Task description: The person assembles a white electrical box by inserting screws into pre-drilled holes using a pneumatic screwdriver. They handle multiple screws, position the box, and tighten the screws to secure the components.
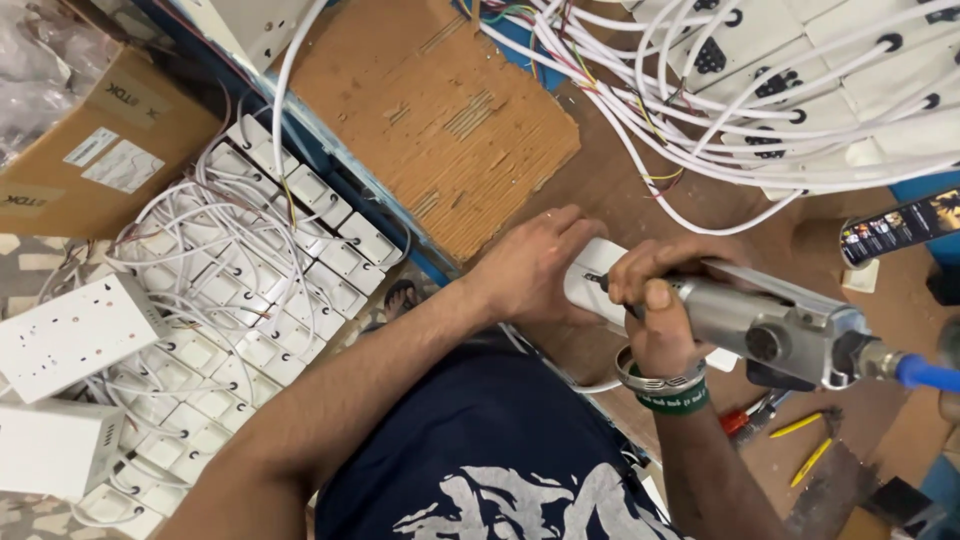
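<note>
White plastic marks the work piece: a socket box [592, 280] lies on the brown workbench [620, 190], most of it covered by both hands, so its full shape and face cannot be made out. The tip of the pneumatic screwdriver [770, 325] is hidden behind the right hand's fingers; its blue air hose [928, 373] runs off the right edge.

Cardboard sheet [440, 110] lies on the bench beyond the hands, and a bundle of white cables [700, 120] crosses more white boxes at upper right. Left of the bench, below it, rows of wired socket boxes [250, 300] are stacked beside a cardboard carton [90, 150]. Red-handled pliers [745, 415] and yellow-handled tools [800, 440] lie near the right wrist.

Left hand [530, 265] lies palm down, fingers spread flat, pressing on the socket box. Right hand [650, 300] is wrapped tight around the screwdriver's barrel, thumb up, with wristbands [665, 390] at the wrist.
</note>
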